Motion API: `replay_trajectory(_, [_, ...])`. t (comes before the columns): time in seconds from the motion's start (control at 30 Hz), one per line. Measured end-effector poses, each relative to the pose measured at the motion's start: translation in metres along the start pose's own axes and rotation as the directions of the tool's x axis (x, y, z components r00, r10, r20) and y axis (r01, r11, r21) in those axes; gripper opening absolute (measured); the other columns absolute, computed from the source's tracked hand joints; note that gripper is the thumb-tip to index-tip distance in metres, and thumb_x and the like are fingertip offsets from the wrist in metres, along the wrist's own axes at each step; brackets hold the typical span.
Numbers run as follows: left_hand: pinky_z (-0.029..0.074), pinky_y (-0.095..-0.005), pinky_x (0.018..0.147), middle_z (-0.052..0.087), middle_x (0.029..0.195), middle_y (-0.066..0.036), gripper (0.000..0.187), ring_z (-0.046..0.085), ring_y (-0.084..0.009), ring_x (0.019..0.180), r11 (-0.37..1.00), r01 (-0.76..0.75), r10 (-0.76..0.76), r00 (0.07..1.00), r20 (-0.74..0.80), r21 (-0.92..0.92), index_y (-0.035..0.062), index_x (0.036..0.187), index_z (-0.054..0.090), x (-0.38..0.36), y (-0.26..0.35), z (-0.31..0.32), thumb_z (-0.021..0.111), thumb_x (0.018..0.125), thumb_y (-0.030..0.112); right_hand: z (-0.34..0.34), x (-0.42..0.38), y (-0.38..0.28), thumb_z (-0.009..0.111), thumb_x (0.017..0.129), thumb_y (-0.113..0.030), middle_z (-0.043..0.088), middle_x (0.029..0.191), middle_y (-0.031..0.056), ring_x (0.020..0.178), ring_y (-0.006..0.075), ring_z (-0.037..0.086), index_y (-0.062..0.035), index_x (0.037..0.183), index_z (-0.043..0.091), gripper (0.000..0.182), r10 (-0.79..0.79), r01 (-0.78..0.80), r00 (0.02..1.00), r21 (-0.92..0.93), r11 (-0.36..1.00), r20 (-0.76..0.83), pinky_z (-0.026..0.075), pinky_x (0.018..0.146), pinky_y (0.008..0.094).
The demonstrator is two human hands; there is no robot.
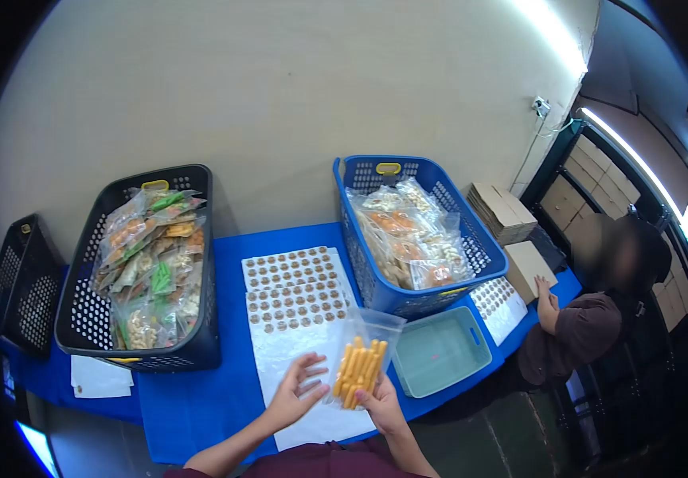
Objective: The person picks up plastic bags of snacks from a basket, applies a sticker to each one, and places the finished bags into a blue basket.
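Right hand (381, 404) grips the bag of yellow sticks (360, 362); left hand (296, 392), fingers spread, hovers beside: handling, seemingly, next needing steady support.

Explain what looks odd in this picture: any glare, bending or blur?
Head view: corners go black, straight edges bow; head view: white glare from the strip light, upper right; head view: the other person has a smudged patch by the head; head view: yellow sticks look distinct.

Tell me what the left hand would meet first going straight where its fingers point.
Likely the clear bag of yellow sticks, held by the right hand, just ahead of the left hand; exact depth is unclear from this view.
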State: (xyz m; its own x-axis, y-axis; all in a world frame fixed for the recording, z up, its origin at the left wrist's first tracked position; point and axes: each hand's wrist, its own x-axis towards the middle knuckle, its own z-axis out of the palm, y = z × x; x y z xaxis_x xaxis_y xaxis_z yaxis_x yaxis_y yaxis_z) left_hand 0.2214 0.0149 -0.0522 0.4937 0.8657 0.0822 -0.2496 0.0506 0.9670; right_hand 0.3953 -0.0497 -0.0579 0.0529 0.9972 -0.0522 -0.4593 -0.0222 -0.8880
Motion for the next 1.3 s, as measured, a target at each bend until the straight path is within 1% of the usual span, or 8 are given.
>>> replay_trajectory(0.07, [0.04, -0.0313, 0.09, 0.044, 0.123, -0.012, 0.054, 0.046, -0.0179, 0.11, 0.986, 0.137, -0.134, 0.99, 0.04, -0.097, -0.0002, 0.126, 0.032, -0.012, -0.006, -0.005, 0.06, 0.082, 0.011, 0.005, 0.006, 0.022, 0.058, 0.082, -0.008, 0.046, 0.119, 0.0102, 0.108, 0.0172, 0.048, -0.0027, 0.13, 0.024, 0.059, 0.152, -0.124, 0.97, -0.154, 0.98, 0.188, 0.041, 0.089, 0.0312])
replay_trajectory(0.17, [0.046, -0.026, 0.076, 0.059, 0.098, -0.008, 0.033, 0.058, -0.0132, 0.087, 0.944, 0.213, -0.271, 0.936, -0.225, -0.252, -0.0027, 0.11, 0.051, -0.025, -0.013, -0.017, 0.058, 0.084, 0.016, 0.035, 0.017, 0.041, 0.058, 0.084, -0.012, 0.048, 0.116, 0.0097, 0.107, 0.0152, 0.046, -0.0015, 0.127, 0.027, 0.055, 0.298, -0.23, 0.89, -0.225, 0.947, 0.345, 0.04, 0.089, 0.029])
replay_trajectory(0.37, [0.049, -0.0293, 0.075, 0.059, 0.1, -0.012, 0.026, 0.059, -0.0175, 0.085, 0.99, -0.094, 0.004, 0.761, -0.649, -0.105, -0.0042, 0.106, 0.05, -0.05, -0.005, -0.078, 0.051, 0.088, 0.015, 0.0, 0.074, 0.124, 0.055, 0.086, -0.015, 0.058, 0.099, 0.0108, 0.091, 0.0162, 0.056, -0.0007, 0.12, 0.037, 0.042, 0.463, -0.199, 0.76, -0.516, 0.833, 0.455, 0.043, 0.081, 0.0278])
replay_trajectory(0.5, [0.049, -0.0322, 0.079, 0.056, 0.106, -0.015, 0.033, 0.058, -0.0212, 0.092, 0.943, -0.332, 0.233, 0.614, -0.754, 0.021, -0.0046, 0.114, 0.043, -0.066, 0.036, -0.111, 0.047, 0.09, 0.017, -0.032, 0.125, 0.185, 0.058, 0.082, -0.017, 0.061, 0.095, 0.0108, 0.083, 0.0164, 0.059, -0.0002, 0.12, 0.041, 0.045, 0.484, -0.074, 0.837, -0.824, 0.561, 0.254, 0.046, 0.074, 0.0276])
replay_trajectory(0.77, [0.046, -0.0337, 0.085, 0.052, 0.112, -0.017, 0.041, 0.054, -0.0233, 0.1, 0.9, -0.428, 0.276, 0.419, -0.865, 0.08, -0.0029, 0.122, 0.036, -0.1, 0.042, -0.133, 0.044, 0.091, 0.024, -0.02, 0.241, 0.274, 0.062, 0.074, -0.019, 0.056, 0.099, 0.0187, 0.091, 0.0271, 0.057, -0.002, 0.126, 0.036, 0.061, 0.202, 0.027, 0.972, -0.908, 0.418, 0.122, 0.045, 0.078, 0.0343])
replay_trajectory(0.8, [0.046, -0.0338, 0.085, 0.052, 0.112, -0.017, 0.041, 0.054, -0.0238, 0.1, 0.903, -0.421, 0.274, 0.406, -0.872, 0.088, -0.003, 0.122, 0.035, -0.101, 0.042, -0.134, 0.045, 0.091, 0.023, -0.019, 0.243, 0.275, 0.064, 0.071, -0.02, 0.042, 0.117, 0.025, 0.108, 0.0342, 0.046, -0.0045, 0.128, 0.033, 0.067, 0.355, -0.147, 0.935, -0.896, 0.418, 0.012, 0.041, 0.088, 0.0382])
replay_trajectory(0.9, [0.047, -0.0332, 0.084, 0.052, 0.111, -0.017, 0.042, 0.056, -0.0235, 0.097, 0.922, -0.37, 0.267, 0.388, -0.882, 0.116, -0.0032, 0.122, 0.035, -0.105, 0.045, -0.136, 0.046, 0.091, 0.022, -0.001, 0.24, 0.271, 0.065, 0.069, -0.021, 0.032, 0.123, 0.0239, 0.113, 0.0365, 0.04, -0.0094, 0.132, 0.026, 0.075, 0.242, -0.176, 0.964, -0.946, 0.272, -0.11, 0.039, 0.091, 0.0396])
replay_trajectory(1.3, [0.049, -0.0338, 0.079, 0.055, 0.105, -0.017, 0.034, 0.057, -0.0236, 0.094, 0.93, -0.35, 0.258, 0.398, -0.88, 0.114, -0.0037, 0.117, 0.038, -0.088, 0.043, -0.137, 0.045, 0.09, 0.016, -0.015, 0.259, 0.287, 0.065, 0.067, -0.01, 0.038, 0.12, 0.0204, 0.108, 0.0358, 0.044, -0.0169, 0.124, 0.029, 0.068, 0.256, -0.094, 0.966, -0.969, 0.227, -0.034, 0.041, 0.087, 0.043])
